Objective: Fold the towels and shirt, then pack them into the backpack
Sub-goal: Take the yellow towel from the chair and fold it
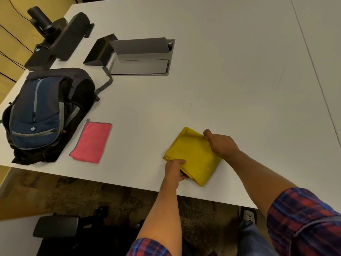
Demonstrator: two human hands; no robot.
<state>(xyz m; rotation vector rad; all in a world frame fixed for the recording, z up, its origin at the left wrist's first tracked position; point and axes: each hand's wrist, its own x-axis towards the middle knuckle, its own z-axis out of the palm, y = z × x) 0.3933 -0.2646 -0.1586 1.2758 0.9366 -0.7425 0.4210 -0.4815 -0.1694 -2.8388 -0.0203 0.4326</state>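
In the head view, a folded yellow fabric piece [193, 156] is seen lying on the white table top [221, 80], near its front edge, and it is held at two places. Its left front edge is gripped by the left hand [174, 170], the fingers being curled under the cloth and hidden there, so only the thumb side is visible. Its far right corner is pinched by the right hand [220, 143], whose fingertips are partly covered by the fold. Whether this fabric is a towel or the shirt cannot be told. A folded pink towel with grey border [91, 142] is placed flat on the table, well apart from the yellow piece and just beside a dark blue and black backpack [42, 115]. The backpack is laid on its back at the left edge of the table, and its opening cannot be made out. Behind it, a grey cable box with raised lid [140, 56] is set into the table, and black devices [60, 37] are seen at the far left corner, hard to identify. Plaid sleeves are cut off by the lower frame edge.
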